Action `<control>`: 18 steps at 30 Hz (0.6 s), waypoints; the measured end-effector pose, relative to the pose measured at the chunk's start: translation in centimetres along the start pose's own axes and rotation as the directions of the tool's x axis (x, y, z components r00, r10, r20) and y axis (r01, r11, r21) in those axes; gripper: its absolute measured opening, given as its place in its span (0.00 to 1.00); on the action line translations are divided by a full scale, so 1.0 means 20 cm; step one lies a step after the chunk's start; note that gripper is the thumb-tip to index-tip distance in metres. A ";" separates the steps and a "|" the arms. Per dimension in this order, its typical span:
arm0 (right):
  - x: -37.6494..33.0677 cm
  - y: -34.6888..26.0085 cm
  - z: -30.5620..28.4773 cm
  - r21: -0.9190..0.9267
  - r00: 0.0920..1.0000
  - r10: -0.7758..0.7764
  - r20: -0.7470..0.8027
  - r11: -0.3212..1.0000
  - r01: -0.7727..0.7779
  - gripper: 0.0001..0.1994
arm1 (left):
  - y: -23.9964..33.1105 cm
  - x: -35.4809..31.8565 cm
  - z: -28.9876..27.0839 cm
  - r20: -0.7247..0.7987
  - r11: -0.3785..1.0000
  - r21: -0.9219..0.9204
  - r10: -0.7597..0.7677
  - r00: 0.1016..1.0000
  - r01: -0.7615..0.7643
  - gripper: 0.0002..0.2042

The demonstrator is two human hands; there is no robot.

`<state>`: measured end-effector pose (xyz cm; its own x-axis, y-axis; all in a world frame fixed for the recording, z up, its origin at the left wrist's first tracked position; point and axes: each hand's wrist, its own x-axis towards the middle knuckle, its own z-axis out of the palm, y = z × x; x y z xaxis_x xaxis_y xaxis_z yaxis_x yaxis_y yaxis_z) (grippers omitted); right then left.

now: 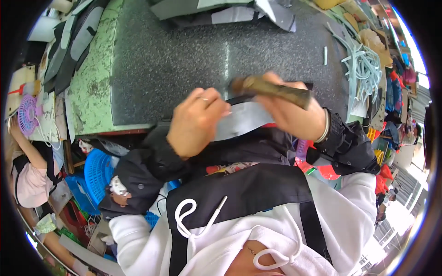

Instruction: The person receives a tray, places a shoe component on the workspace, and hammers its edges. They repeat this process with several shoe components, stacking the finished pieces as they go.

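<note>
The left hand (195, 120) pinches the near edge of a grey cut sheet piece (241, 120), held above the dark table (175, 60); the right hand (287, 108) grips a brown-handled tool (271, 89) just over the piece.

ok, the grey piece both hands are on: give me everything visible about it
The grey piece is a thin, flat, smooth sheet with a curved edge, looking like leather or synthetic material. It is held in the air above the dark speckled table, close to the person's chest. The left hand pinches its left end. The right hand covers its right end while gripping a brown wooden-looking tool just above it. The middle shows; both ends are hidden.
</note>
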<state>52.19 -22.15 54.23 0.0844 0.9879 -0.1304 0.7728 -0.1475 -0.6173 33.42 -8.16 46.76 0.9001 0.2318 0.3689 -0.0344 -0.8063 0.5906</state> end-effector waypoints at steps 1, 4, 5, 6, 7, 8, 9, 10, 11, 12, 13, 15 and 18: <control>-0.02 0.05 -0.03 -0.021 0.997 0.015 -0.082 1.000 -0.017 0.11 | 0.01 0.04 0.05 -0.025 0.999 -0.049 -0.011 1.000 0.009 0.07; -0.13 0.11 -0.13 -0.163 0.998 0.063 0.027 0.985 -0.058 0.10 | 0.06 0.19 0.16 -0.059 1.000 -0.014 -0.008 0.998 0.007 0.08; -0.16 0.11 -0.15 -0.223 0.992 0.094 0.083 0.972 -0.073 0.10 | 0.08 0.22 0.18 -0.067 1.000 0.006 -0.014 0.998 0.015 0.08; -0.19 0.13 -0.16 -0.235 0.991 0.116 0.069 0.967 -0.097 0.10 | 0.05 0.24 0.14 -0.067 1.000 -0.011 0.007 0.998 -0.008 0.08; -0.21 0.14 -0.16 -0.188 0.995 0.099 0.019 0.978 -0.094 0.10 | 0.00 0.22 0.05 0.118 0.997 -0.061 -0.041 0.992 0.049 0.10; -0.22 0.15 -0.14 -0.136 0.996 0.079 -0.029 0.987 -0.082 0.09 | -0.03 0.20 -0.01 0.306 0.989 -0.091 -0.085 0.948 0.118 0.11; -0.21 0.15 -0.12 -0.079 0.996 0.048 -0.071 0.995 -0.054 0.09 | 0.00 0.17 -0.01 0.309 0.989 -0.091 -0.085 0.947 0.118 0.11; -0.20 0.15 -0.11 -0.074 0.996 0.049 -0.071 0.996 -0.054 0.09 | 0.03 0.15 -0.01 0.269 0.998 0.058 -0.003 0.963 -0.013 0.11; -0.17 0.15 -0.11 -0.213 0.995 -0.037 -0.098 0.977 0.015 0.09 | 0.05 0.13 -0.01 0.244 0.968 0.207 0.086 0.966 -0.138 0.12; -0.15 0.16 -0.11 -0.349 0.986 -0.125 -0.112 0.934 0.079 0.09 | 0.06 0.12 0.00 0.232 0.901 0.353 0.178 0.956 -0.253 0.12; -0.13 0.15 -0.11 -0.478 0.970 -0.216 -0.115 0.868 0.137 0.10 | 0.06 0.12 -0.01 0.239 0.901 0.353 0.175 0.955 -0.253 0.12; -0.10 0.07 -0.11 -0.277 0.997 -0.060 -0.044 0.960 0.045 0.10 | 0.04 0.13 -0.04 0.267 0.913 0.306 0.191 0.945 -0.271 0.11; -0.06 0.02 -0.11 0.092 0.966 0.167 0.195 0.978 -0.187 0.10 | -0.02 0.15 -0.09 0.312 0.915 0.263 0.220 0.924 -0.306 0.11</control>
<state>53.81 -23.24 55.95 0.0877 0.9206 -0.3805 0.6817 -0.3339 -0.6510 35.36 -6.15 48.87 0.9599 -0.1325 0.2470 -0.1927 -0.9519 0.2382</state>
